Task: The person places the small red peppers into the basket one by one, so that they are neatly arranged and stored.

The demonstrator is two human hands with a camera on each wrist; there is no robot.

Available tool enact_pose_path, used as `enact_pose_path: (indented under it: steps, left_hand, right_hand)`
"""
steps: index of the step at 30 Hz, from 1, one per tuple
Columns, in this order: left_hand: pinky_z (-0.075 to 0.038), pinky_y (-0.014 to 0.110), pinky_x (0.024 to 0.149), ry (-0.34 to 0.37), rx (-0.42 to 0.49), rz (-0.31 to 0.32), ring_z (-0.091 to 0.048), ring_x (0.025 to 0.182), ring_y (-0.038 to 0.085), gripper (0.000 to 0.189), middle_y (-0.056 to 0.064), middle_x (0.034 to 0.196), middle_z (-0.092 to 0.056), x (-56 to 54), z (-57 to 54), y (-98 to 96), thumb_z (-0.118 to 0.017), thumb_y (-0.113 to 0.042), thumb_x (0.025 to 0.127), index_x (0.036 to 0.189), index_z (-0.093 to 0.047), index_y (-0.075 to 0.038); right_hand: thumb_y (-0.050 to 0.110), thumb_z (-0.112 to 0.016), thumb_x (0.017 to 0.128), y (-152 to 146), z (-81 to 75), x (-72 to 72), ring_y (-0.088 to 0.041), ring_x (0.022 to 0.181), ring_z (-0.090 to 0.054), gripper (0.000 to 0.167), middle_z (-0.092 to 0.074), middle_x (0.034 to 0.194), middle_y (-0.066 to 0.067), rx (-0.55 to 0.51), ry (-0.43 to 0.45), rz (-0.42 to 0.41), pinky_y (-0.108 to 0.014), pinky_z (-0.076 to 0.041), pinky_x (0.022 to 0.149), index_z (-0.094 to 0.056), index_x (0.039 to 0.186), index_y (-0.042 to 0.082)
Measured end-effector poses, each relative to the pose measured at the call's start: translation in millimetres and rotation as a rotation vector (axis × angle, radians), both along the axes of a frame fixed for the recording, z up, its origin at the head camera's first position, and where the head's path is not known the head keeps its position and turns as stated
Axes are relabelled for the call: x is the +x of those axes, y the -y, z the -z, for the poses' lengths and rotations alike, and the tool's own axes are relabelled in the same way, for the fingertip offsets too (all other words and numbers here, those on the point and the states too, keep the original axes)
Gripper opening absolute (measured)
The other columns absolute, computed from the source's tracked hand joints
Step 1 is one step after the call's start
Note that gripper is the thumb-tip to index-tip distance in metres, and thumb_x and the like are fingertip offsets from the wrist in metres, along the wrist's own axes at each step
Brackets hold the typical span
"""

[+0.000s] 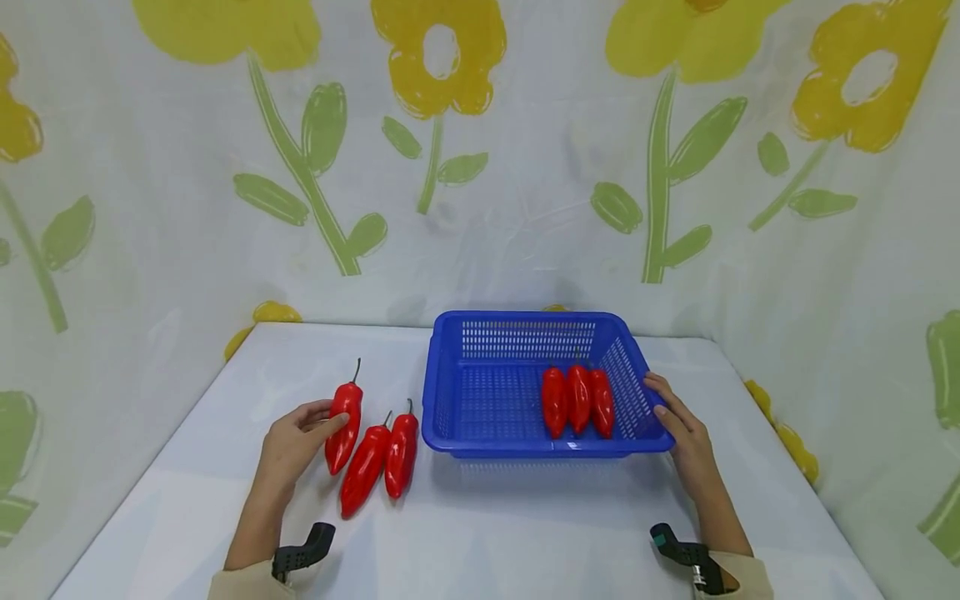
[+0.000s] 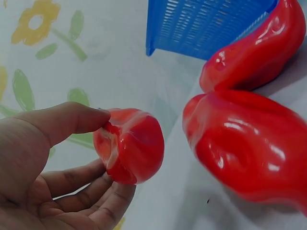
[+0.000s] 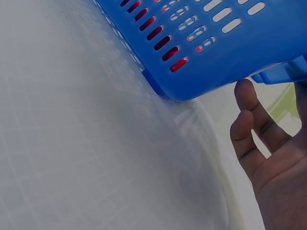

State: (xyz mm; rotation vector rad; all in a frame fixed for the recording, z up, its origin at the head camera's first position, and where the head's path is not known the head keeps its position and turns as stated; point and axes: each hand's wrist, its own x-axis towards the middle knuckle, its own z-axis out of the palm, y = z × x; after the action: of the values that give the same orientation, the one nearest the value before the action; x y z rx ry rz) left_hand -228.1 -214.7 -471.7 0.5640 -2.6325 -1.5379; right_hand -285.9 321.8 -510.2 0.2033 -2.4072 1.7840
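Observation:
My left hand (image 1: 288, 446) pinches a glossy red chili pepper (image 1: 343, 427) between thumb and fingers, its thin stem pointing away. In the left wrist view that pepper (image 2: 136, 146) shows end-on at the fingertips. To its right, two more red peppers lie side by side on the table, a nearer pepper (image 1: 365, 471) and another pepper (image 1: 401, 454). My right hand (image 1: 688, 442) holds the right rim of a blue plastic basket (image 1: 487, 443), with thumb and a finger at the edge. Three red peppers (image 1: 578, 400) lie side by side in the basket's right half.
The white table (image 1: 525, 533) carries everything. Behind it hangs a white cloth (image 1: 517, 233) printed with yellow flowers and green leaves. The basket stands near the table's back edge, right of the loose peppers.

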Motion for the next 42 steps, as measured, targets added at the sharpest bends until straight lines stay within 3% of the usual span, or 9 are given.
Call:
enact_pose_path:
  steps: [9,16,19,27,35,42]
  left_hand:
    - [-0.048,0.056,0.1,-0.043,0.042,0.008,-0.05,0.127,0.041,0.069,0.024,0.14,-0.053,-4.0,-11.8,-11.7,-0.072,-0.04,0.09,0.144,-0.049,-0.004]
    - [-0.042,0.053,0.107,-0.114,0.312,0.082,-0.05,0.129,0.034,0.069,0.019,0.144,-0.05,-12.6,-20.0,-21.3,-0.072,-0.039,0.092,0.146,-0.046,-0.004]
    - [-0.041,0.05,0.108,-0.13,0.356,0.11,-0.051,0.128,0.032,0.068,0.019,0.144,-0.05,-16.2,-24.4,-27.8,-0.071,-0.037,0.094,0.146,-0.045,-0.003]
    - [-0.043,0.049,0.106,-0.13,0.34,0.158,-0.056,0.125,0.033,0.065,0.02,0.139,-0.054,-23.7,-42.3,-41.4,-0.071,-0.033,0.094,0.145,-0.047,-0.001]
    - [-0.049,0.045,0.101,-0.117,0.277,0.268,-0.06,0.12,0.032,0.061,0.019,0.131,-0.06,-40.8,-60.9,-64.8,-0.073,-0.032,0.092,0.14,-0.052,-0.002]
    - [-0.053,0.041,0.097,-0.104,0.317,0.324,-0.063,0.113,0.03,0.056,0.018,0.123,-0.062,-55.1,-70.4,-84.0,-0.074,-0.025,0.091,0.137,-0.053,0.0]
  right_hand:
    - [0.043,-0.044,0.105,1,-2.9,-5.9,-0.039,0.149,-0.019,0.05,-0.026,0.163,0.008,-0.002,0.009,-0.005,-0.068,-0.029,0.107,-0.042,0.153,0.028]
    - [0.041,-0.043,0.106,-1,-0.8,-3.7,-0.039,0.149,-0.018,0.05,-0.027,0.163,0.005,0.007,0.0,-0.001,-0.07,-0.028,0.107,-0.042,0.154,0.026]
    - [0.04,-0.043,0.107,-4,-0.7,-1.6,-0.038,0.15,-0.017,0.05,-0.026,0.163,0.007,-0.003,0.004,0.0,-0.069,-0.027,0.108,-0.041,0.154,0.025]
    - [0.039,-0.045,0.106,-2,0.6,-0.8,-0.038,0.15,-0.018,0.05,-0.027,0.163,0.006,-0.023,0.005,-0.009,-0.067,-0.028,0.108,-0.042,0.154,0.024]
    - [0.041,-0.043,0.106,0,2.1,1.5,-0.042,0.148,-0.019,0.05,-0.027,0.163,0.006,-0.018,0.004,-0.001,-0.066,-0.03,0.106,-0.042,0.154,0.025]
    - [0.041,-0.043,0.106,-2,4.9,-1.1,-0.04,0.148,-0.02,0.05,-0.027,0.163,0.006,-0.013,0.0,-0.003,-0.061,-0.032,0.107,-0.042,0.154,0.025]
